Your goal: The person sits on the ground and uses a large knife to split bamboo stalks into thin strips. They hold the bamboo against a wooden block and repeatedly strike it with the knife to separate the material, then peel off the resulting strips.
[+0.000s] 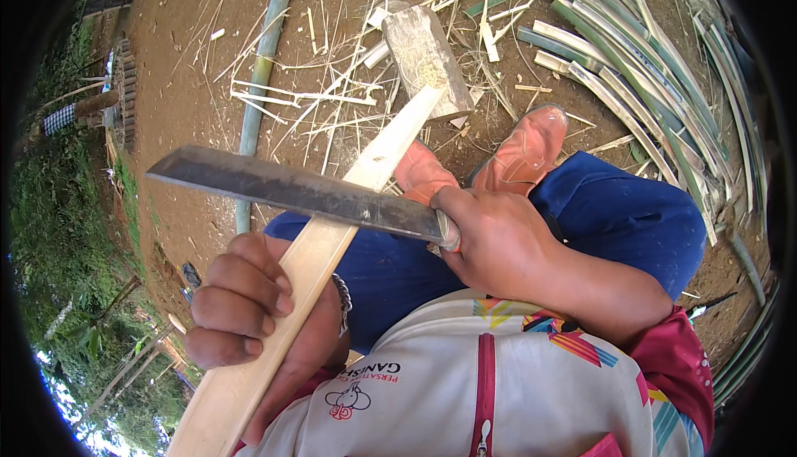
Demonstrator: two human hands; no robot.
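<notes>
My left hand (237,298) is closed around a long, pale strip of split bamboo or wood (320,251), gripping it toward its near end. That strip slants away to the upper right and narrows toward its far tip. In my right hand (502,241) is the handle of a machete (270,193), its dark broad blade pointing left. The blade lies across the strip's upper face, beyond my left fingers. The far tip of the strip overlaps a wooden block (419,50); whether it rests on it I cannot tell.
My orange boots (525,151) stand beside the block. A green bamboo pole (264,75) lies on the brown ground to the left, among thin shavings. At the right, several split bamboo lengths (635,83) are piled. Green plants (62,216) border the far left.
</notes>
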